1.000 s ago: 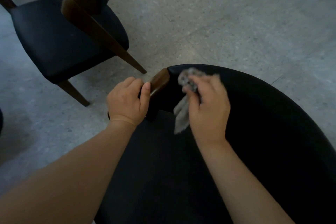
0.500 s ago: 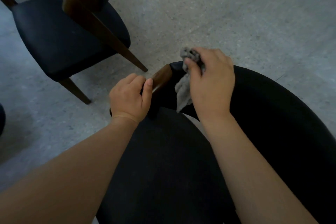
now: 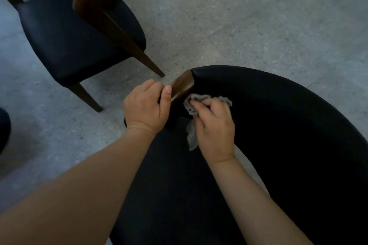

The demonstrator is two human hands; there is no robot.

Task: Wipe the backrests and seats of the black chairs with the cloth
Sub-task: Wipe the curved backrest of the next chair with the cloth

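Right below me stands a black chair with a curved padded backrest (image 3: 278, 109) and a dark seat (image 3: 169, 185). My left hand (image 3: 146, 109) grips the brown wooden end (image 3: 182, 87) of the backrest. My right hand (image 3: 214, 127) holds a crumpled grey cloth (image 3: 192, 105) and presses it against the inner face of the backrest, close to the wooden end. A tail of the cloth hangs down beside my right wrist.
A second black chair (image 3: 65, 40) with brown wooden legs and backrest frame stands at the upper left on the grey speckled floor (image 3: 249, 16). A dark rounded edge of another object (image 3: 4, 127) shows at the far left.
My right hand with the cloth rose to the top edge of the backrest, then came back down onto its inner face by the wooden end. My left hand kept its grip.
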